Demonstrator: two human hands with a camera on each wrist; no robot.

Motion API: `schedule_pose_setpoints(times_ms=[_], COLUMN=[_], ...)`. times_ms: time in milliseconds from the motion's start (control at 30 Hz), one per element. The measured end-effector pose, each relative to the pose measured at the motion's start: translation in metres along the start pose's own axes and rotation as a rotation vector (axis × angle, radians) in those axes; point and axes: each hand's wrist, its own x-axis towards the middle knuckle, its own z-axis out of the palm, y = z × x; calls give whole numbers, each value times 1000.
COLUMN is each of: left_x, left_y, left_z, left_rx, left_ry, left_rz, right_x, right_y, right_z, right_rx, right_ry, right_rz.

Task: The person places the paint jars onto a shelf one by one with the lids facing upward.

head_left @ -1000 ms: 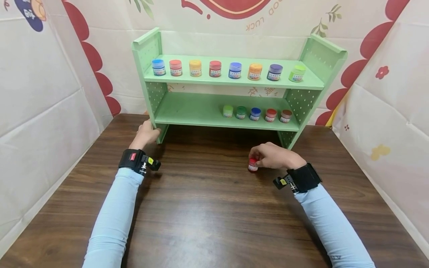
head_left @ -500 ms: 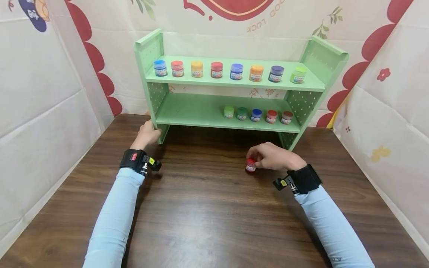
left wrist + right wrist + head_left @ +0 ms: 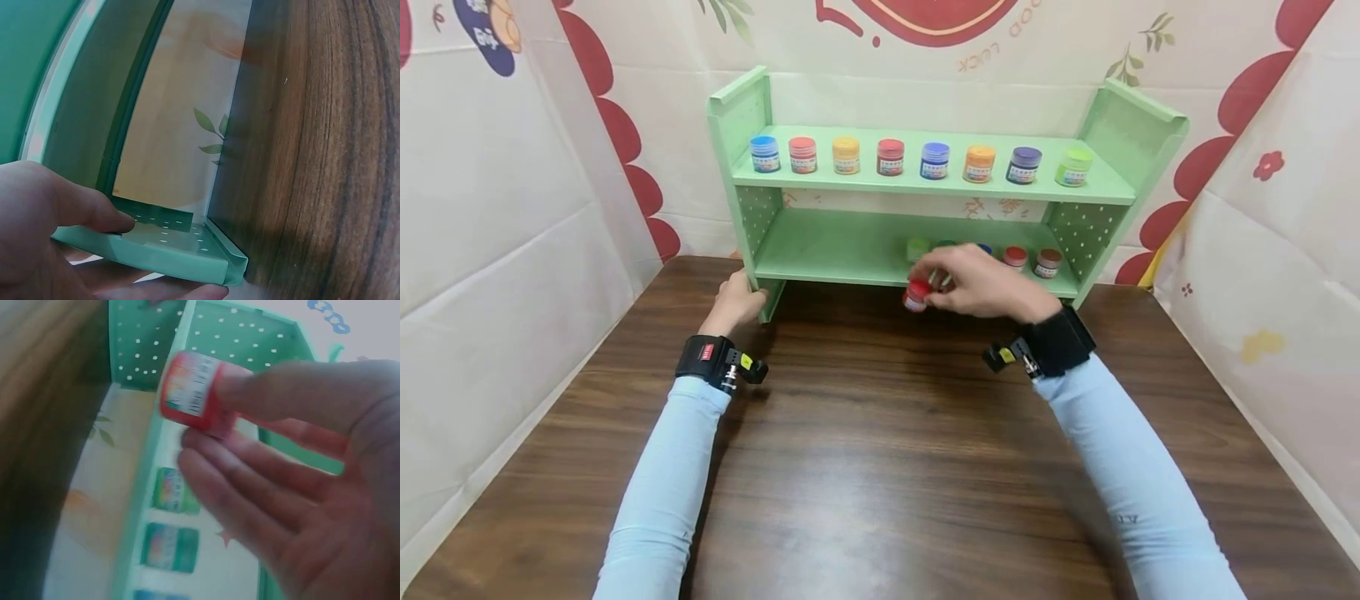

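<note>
My right hand (image 3: 973, 283) pinches a small red paint jar (image 3: 916, 296) by its lid, in the air just in front of the lower shelf's edge. Close up, the right wrist view shows the red jar (image 3: 194, 387) between thumb and fingers, its label visible. My left hand (image 3: 733, 302) grips the lower left side panel of the green shelf rack (image 3: 827, 250). In the left wrist view, the thumb lies on the inner face of that perforated panel (image 3: 169, 244), the fingers round its outside. My right hand partly hides several jars on the lower shelf.
Several coloured jars line the upper shelf, from a blue jar (image 3: 765, 155) to a lime green jar (image 3: 1074, 167). On the lower shelf stand a light green jar (image 3: 917, 248), a red jar (image 3: 1015, 257) and a brown jar (image 3: 1048, 263), among others. The rack stands on a wooden table (image 3: 850, 467).
My right hand has lifted the red jar off the table and carried it forward and left to the lower shelf's front edge. My left hand keeps its grip on the rack.
</note>
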Motion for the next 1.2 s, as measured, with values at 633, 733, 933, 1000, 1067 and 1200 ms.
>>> schedule_pose_setpoints(times_ms=[633, 733, 933, 1000, 1067, 1200], left_x=[2, 1, 2, 2, 0, -1], left_y=[-2, -3, 1, 1, 0, -2], left_z=[2, 1, 0, -1, -2, -2], left_rx=[-47, -62, -52, -46, -37, -32], left_ry=[20, 24, 14, 12, 10, 0], left_rz=[9, 20, 23, 13, 8, -3], right_x=[108, 114, 115, 115, 114, 97], right_y=[8, 7, 7, 6, 5, -3], right_z=[-3, 0, 1, 1, 2, 4], right_rx=[-168, -179, -182, -184, -191, -186], right_ry=[-53, -44, -42, -42, -33, 40], right_rz=[112, 113, 125, 115, 101, 74])
